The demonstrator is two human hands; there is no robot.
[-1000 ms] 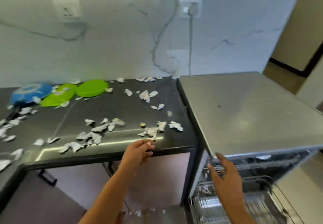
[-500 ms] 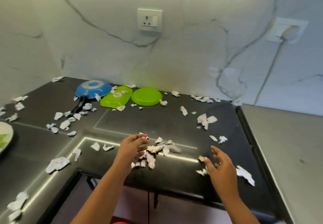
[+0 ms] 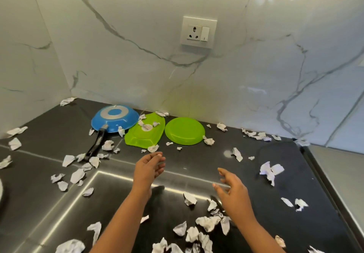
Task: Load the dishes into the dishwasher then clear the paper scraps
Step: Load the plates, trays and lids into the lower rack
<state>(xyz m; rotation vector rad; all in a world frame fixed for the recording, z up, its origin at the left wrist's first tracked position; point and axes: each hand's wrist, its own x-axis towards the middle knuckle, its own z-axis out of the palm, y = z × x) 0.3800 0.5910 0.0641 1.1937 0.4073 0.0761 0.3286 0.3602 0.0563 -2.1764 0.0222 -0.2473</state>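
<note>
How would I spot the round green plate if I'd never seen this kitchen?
Find the wall socket; below it, three dishes line the back of the black counter. The round green plate is rightmost: a plain circle, unlike the oblong green tray and handled blue pan.

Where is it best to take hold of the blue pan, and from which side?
Grip the black handle, coming from the near side. The blue pan lies upside down, its rim flat on the counter, so the bowl offers little to hold, while the handle points out toward the person. The left hand looks nearest.
</note>
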